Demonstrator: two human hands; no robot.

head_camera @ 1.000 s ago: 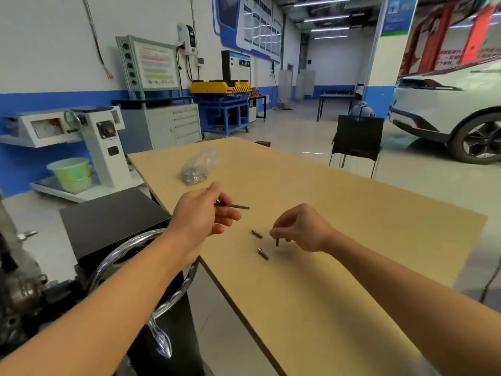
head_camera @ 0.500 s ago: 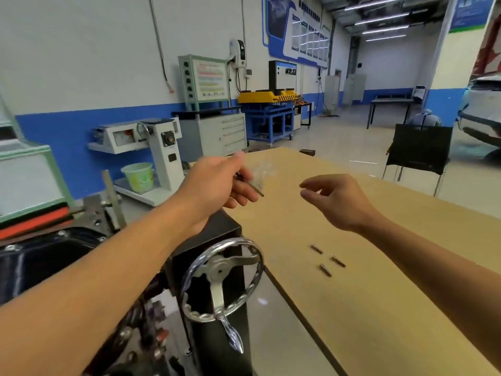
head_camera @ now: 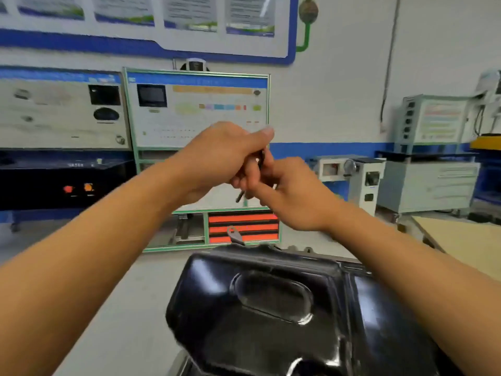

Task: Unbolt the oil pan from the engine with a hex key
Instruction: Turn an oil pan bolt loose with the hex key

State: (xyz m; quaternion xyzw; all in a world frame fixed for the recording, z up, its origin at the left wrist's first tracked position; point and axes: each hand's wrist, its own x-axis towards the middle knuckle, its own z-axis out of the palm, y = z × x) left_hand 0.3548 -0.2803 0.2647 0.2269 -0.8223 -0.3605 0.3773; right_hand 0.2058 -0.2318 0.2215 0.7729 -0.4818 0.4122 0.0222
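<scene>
Our left hand [head_camera: 217,156] and right hand [head_camera: 287,196] together grip one hex key [head_camera: 240,196], above the black oil pan [head_camera: 257,316].

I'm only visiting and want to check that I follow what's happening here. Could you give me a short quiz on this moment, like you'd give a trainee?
1. True or false: the hex key is seated in a bolt on the oil pan.
2. Where are the left hand and right hand?
A. Resting flat on the pan
B. Together in the air above the pan
C. Hanging at the person's sides
3. Fill in the blank: the oil pan is glossy and ____ in colour.

Key:
1. False. It is held between both hands, clear of the pan.
2. B
3. black
</scene>
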